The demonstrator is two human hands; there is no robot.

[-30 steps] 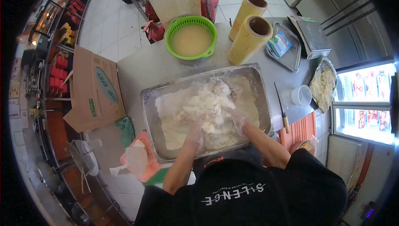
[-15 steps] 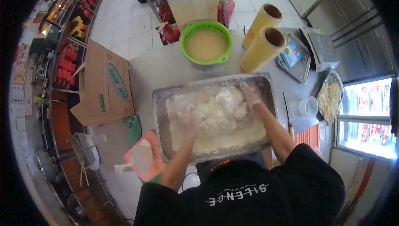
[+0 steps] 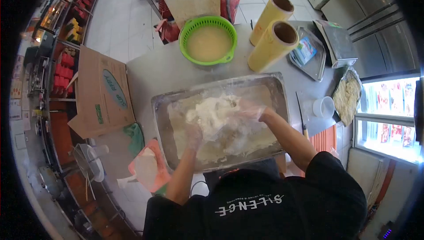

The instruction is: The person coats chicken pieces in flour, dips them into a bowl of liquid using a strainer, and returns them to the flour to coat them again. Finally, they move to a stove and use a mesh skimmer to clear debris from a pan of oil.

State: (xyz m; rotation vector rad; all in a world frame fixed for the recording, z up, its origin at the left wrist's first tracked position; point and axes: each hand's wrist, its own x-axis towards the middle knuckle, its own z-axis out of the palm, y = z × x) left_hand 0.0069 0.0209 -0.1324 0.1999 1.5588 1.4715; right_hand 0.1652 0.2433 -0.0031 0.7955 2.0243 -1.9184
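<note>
Looks like the clump (image 3: 214, 113) between the left hand (image 3: 194, 135) and right hand (image 3: 248, 110) is mostly coated, loose powder (image 3: 260, 95) left around the grip, can't tell how closed either is.

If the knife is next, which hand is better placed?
Right hand, likely: it is nearer the knife, which lies past the right rim of the tray. The left hand is over the tray's left half.

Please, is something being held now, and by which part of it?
The left hand and right hand are at opposite sides of the floury mass; blur hides whether they grip it.
</note>
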